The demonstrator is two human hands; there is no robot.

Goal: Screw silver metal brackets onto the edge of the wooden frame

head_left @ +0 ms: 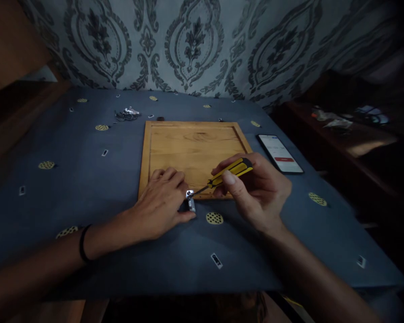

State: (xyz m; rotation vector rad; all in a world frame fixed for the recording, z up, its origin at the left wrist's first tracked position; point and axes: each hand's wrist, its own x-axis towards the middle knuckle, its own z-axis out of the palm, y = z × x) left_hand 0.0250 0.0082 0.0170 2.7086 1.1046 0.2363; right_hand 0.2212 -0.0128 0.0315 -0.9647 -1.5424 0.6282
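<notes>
A square wooden board (191, 148) lies on a blue cloth-covered table (87, 188). At the board's near edge sits a small metal hinge (190, 200). My left hand (161, 206) rests on the board's near left corner, its fingers closed against the hinge. My right hand (256, 188) grips a yellow and black screwdriver (229, 172). The screwdriver's tip points left and touches the top of the hinge.
A phone (280, 153) with a lit screen lies right of the board. A small heap of metal parts (127, 115) sits at the back left. A dark wooden shelf (350, 134) with clutter stands to the right. Patterned wallpaper is behind the table.
</notes>
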